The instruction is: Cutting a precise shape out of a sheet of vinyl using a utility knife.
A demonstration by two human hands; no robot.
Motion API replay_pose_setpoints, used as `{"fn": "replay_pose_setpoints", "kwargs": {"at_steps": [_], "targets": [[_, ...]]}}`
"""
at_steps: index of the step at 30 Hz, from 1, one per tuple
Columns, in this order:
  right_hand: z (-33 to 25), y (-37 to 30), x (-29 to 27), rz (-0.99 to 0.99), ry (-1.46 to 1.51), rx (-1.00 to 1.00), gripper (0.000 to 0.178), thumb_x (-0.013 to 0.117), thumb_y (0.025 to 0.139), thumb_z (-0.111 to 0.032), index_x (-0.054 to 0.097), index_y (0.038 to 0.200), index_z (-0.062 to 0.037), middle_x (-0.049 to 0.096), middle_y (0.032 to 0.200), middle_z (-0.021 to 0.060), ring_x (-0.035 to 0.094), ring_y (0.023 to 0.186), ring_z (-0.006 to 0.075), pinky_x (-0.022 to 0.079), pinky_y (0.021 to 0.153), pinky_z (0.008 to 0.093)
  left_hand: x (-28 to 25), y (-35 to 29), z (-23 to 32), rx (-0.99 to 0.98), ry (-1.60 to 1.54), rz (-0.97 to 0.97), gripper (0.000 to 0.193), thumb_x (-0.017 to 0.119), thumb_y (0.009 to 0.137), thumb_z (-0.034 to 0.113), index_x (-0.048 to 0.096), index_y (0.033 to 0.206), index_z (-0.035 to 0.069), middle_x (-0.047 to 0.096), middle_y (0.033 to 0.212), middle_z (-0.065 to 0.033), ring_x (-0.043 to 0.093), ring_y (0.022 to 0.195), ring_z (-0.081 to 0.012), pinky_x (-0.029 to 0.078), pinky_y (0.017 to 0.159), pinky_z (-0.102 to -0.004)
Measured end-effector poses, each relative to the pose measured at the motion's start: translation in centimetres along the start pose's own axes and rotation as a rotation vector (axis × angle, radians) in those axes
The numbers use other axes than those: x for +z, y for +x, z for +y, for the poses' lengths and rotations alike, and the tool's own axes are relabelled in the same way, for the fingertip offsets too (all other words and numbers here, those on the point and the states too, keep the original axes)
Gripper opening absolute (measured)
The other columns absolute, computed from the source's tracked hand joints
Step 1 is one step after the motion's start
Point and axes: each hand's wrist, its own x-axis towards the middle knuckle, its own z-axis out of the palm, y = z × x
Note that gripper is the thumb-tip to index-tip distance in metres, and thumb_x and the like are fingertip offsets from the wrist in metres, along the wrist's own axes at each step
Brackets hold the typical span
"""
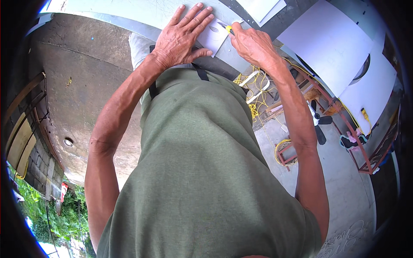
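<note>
A small white sheet point(214, 35) is pressed flat on the desk point(142, 10) near its front edge by the spread left hand point(183, 36). A yellow-tipped cutter point(229, 29) is gripped by the right hand point(254, 43) at the sheet's right edge. Larger white panels point(331, 41) are seen further right.

Left hand point(183, 34) pressed flat, fingers spread; right hand point(251, 43) curled shut (both arms outstretched).
</note>
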Motion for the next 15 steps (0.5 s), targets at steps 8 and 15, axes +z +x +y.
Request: {"fn": "replay_pose_setpoints", "kwargs": {"at_steps": [8, 15], "targets": [[-0.37, -0.37, 0.59, 0.061, 0.027, -0.015, 0.025, 0.055, 0.102, -0.023, 0.054, 0.099, 0.0022, 0.069, 0.071, 0.0268, 0.072, 0.073, 0.0451, 0.056, 0.068, 0.0550, 0.13, 0.09, 0.22, -0.021, -0.006, 0.043, 0.104, 0.064, 0.081, 0.074, 0.032, 0.163, 0.018, 0.030, 0.170, -0.0007, 0.023, 0.158, -0.0239, 0.014, 0.130, -0.0523], [-0.29, -0.35, 0.57, 0.070, 0.034, -0.019, 0.023, 0.054, 0.101, -0.020, 0.054, 0.098, 0.0022, 0.069, 0.069, 0.0257, 0.073, 0.070, 0.0434, 0.057, 0.065, 0.0538, 0.27, 0.10, 0.30, -0.043, -0.007, 0.032, 0.104, 0.066, 0.080, 0.074, 0.033, 0.163, 0.021, 0.031, 0.169, 0.0009, 0.024, 0.158, -0.0229, 0.014, 0.130, -0.0525]]}}
